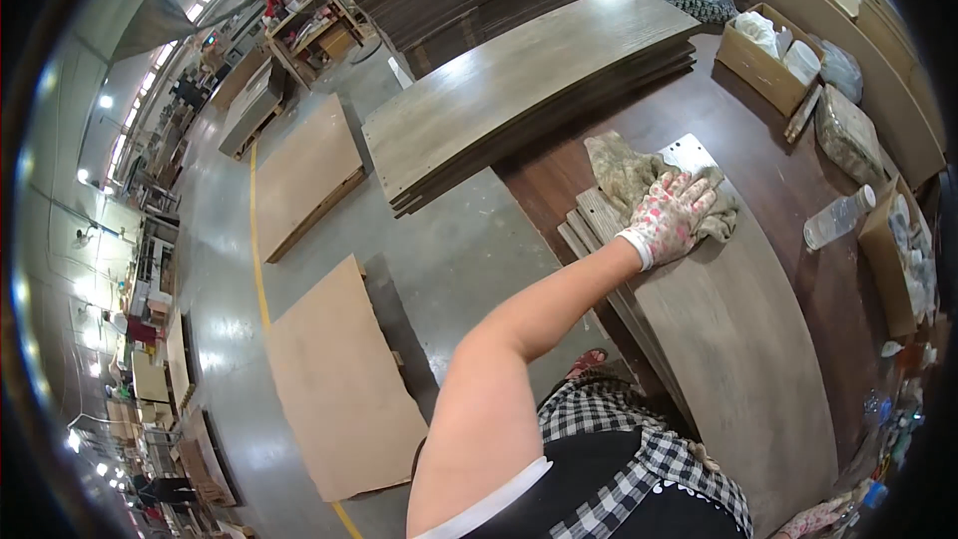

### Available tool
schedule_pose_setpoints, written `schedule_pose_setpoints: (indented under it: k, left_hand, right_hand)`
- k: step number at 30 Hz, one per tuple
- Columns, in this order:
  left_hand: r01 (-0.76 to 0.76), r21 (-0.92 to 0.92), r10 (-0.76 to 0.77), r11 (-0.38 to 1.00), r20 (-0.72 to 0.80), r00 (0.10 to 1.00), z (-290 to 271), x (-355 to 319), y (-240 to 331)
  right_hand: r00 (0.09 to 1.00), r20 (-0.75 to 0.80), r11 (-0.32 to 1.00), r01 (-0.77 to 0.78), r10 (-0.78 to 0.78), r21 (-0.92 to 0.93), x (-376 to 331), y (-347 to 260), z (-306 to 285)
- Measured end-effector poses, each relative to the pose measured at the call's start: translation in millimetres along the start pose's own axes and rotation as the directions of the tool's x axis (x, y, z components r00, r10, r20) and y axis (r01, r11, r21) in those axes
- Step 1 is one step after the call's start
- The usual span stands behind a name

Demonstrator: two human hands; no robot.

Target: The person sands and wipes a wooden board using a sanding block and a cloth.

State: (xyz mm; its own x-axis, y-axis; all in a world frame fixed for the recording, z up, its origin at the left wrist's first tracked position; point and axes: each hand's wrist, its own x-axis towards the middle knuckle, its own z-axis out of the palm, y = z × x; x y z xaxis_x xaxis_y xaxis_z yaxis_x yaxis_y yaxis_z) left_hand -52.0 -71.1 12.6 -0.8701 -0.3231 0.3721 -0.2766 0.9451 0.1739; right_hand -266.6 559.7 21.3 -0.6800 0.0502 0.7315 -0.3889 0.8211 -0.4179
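A person's gloved left hand (671, 215) lies flat on a stained cloth (614, 170), fingers extended rather than clamped; the cloth rests on the far end of a grey-brown board (743, 349), atop a dark table (773, 170); the right hand (816, 518) is cropped, its grip impossible to tell.

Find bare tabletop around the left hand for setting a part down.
Best patch: brown tabletop between the cloth under the left hand, the white-filled carton and the clear bottle. A narrower strip shows between far panel stack and near panel stack. Crowded: right edge, with that carton, a lower carton, a mottled block and the bottle.
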Motion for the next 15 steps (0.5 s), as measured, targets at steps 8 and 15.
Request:
schedule_pose_setpoints:
  k: [8, 15]
  left_hand:
    - [0.474, -0.019, -0.457, 0.880, 0.234, 0.858, -20.0, 56.8, -34.1]
    - [0.409, 0.118, -0.415, 0.905, 0.031, 0.909, -11.7, 38.1, -12.0]
  right_hand:
    - [0.990, 0.135, 0.998, -0.041, 0.047, -0.052, 6.8, 58.2, 5.1]
    - [0.982, 0.113, 0.969, -0.124, 0.150, -0.212, 0.9, 198.3, -17.2]
